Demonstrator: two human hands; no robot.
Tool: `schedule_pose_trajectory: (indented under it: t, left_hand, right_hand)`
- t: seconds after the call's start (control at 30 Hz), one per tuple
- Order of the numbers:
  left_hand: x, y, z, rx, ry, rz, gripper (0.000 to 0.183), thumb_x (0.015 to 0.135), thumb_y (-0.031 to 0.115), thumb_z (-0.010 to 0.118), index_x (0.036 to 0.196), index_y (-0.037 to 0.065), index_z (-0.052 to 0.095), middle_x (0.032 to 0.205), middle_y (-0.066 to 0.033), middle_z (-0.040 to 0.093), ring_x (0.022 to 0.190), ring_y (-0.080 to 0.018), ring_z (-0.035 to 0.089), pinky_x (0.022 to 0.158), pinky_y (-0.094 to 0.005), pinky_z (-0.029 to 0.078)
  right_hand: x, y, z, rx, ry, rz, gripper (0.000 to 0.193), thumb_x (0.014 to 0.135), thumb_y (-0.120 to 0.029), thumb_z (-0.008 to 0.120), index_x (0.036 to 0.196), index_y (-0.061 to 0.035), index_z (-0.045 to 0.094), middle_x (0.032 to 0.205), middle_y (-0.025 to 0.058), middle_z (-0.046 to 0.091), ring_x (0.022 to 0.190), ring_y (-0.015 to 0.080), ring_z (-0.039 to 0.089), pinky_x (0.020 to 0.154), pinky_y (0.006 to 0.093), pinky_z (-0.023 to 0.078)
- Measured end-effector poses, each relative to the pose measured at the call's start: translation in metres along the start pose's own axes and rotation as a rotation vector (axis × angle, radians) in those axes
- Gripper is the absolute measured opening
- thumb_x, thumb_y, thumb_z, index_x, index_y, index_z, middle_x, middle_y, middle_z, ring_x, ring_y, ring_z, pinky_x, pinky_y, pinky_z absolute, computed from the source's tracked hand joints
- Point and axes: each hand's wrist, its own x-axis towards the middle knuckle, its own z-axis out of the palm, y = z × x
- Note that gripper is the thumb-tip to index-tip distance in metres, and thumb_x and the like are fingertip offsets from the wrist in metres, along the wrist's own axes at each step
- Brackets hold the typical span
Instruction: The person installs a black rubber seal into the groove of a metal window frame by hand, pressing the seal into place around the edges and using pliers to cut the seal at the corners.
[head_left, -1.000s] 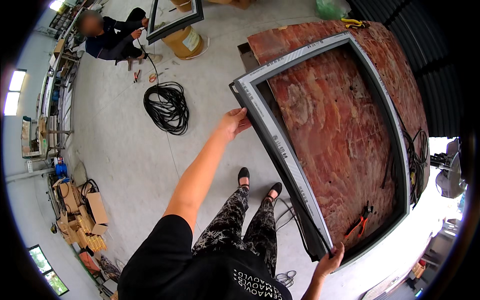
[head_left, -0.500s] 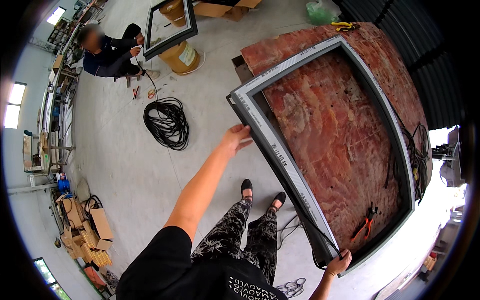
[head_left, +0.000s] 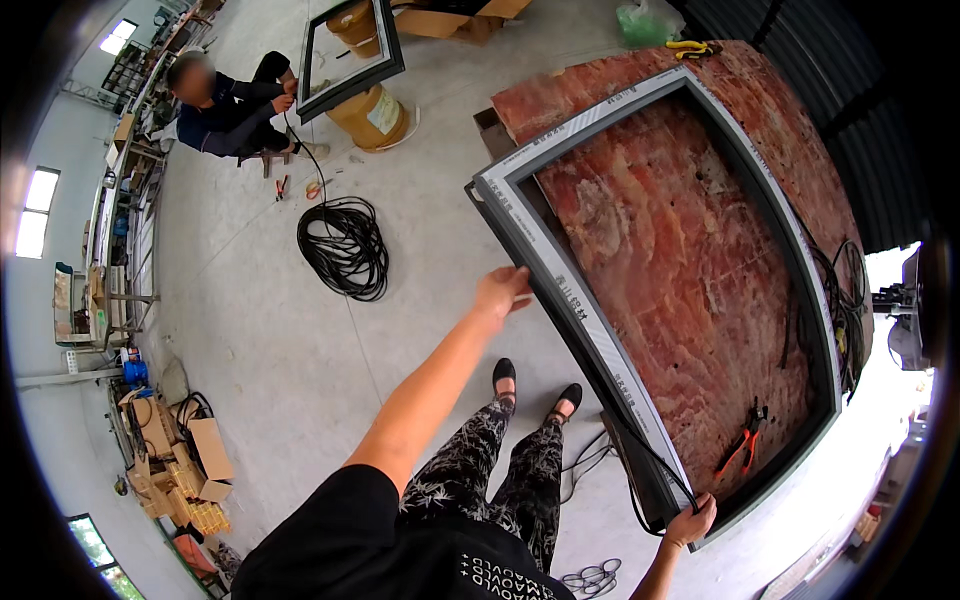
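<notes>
A grey window frame (head_left: pixel 612 352) with white protective film lies on a table (head_left: pixel 690 300) with a worn reddish top. My left hand (head_left: pixel 503 293) is at the frame's near-left side, its fingers stretched out against the outer edge. At the near corner, my right hand (head_left: pixel 692 522) pinches a thin black rubber strip (head_left: pixel 652 458). That strip runs back along the frame's side, and part of it hangs in a loop below the edge. Inside the frame opening, pliers with orange-red handles (head_left: pixel 742 450) rest on the tabletop.
Yellow-handled pliers (head_left: pixel 690 50) lie at the table's far edge, and black cable (head_left: pixel 845 310) hangs at its right. On the floor is a coil of black strip (head_left: pixel 343 248). A seated person (head_left: pixel 225 110) handles another frame (head_left: pixel 350 85) by yellow buckets (head_left: pixel 370 118).
My left hand has slid a little along the frame's side toward the near corner. My right hand stays at that corner with the rubber strip. The whole view has shifted slightly.
</notes>
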Motion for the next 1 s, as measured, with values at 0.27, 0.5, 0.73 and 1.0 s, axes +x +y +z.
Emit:
schedule_pose_trajectory:
  t: [0.27, 0.5, 0.73, 1.0]
  left_hand:
    - [-0.027, -0.028, 0.016, -0.107, -0.089, -0.071, 0.036, 0.095, 0.023, 0.064, 0.116, -0.006, 0.058, 0.103, -0.0126, 0.068, 0.095, -0.0237, 0.068, 0.089, -0.0365, 0.057]
    - [-0.046, -0.039, 0.034, -0.171, -0.12, -0.063, 0.035, 0.096, 0.021, 0.063, 0.115, -0.007, 0.057, 0.105, -0.015, 0.067, 0.096, -0.026, 0.068, 0.093, -0.0391, 0.056]
    - [-0.072, -0.071, 0.054, -0.171, -0.143, -0.098, 0.035, 0.097, 0.023, 0.061, 0.117, -0.006, 0.058, 0.103, -0.0135, 0.068, 0.094, -0.0242, 0.068, 0.091, -0.0376, 0.056]
    - [-0.046, -0.056, 0.035, -0.378, 0.006, 0.076, 0.028, 0.098, 0.02, 0.059, 0.113, -0.004, 0.06, 0.101, -0.0104, 0.068, 0.095, -0.0209, 0.066, 0.093, -0.0371, 0.054]
  right_hand:
    - [0.001, -0.005, -0.001, 0.019, 0.007, 0.015, 0.027, 0.099, -0.017, 0.048, 0.087, 0.0045, 0.06, 0.083, 0.0217, 0.06, 0.08, 0.0406, 0.056, 0.073, 0.048, 0.044]
    - [0.0, -0.009, -0.001, 0.024, 0.01, 0.022, 0.027, 0.098, -0.017, 0.048, 0.085, 0.0034, 0.059, 0.081, 0.0197, 0.06, 0.08, 0.0396, 0.056, 0.072, 0.0469, 0.045]
    - [0.004, -0.018, -0.005, 0.036, 0.003, 0.01, 0.027, 0.098, -0.017, 0.047, 0.083, 0.0024, 0.057, 0.079, 0.0195, 0.059, 0.079, 0.0394, 0.056, 0.073, 0.0475, 0.044]
    - [0.0, -0.007, -0.001, 0.018, -0.001, 0.029, 0.027, 0.099, -0.019, 0.047, 0.086, 0.0019, 0.059, 0.083, 0.0202, 0.06, 0.081, 0.0402, 0.056, 0.073, 0.0475, 0.043]
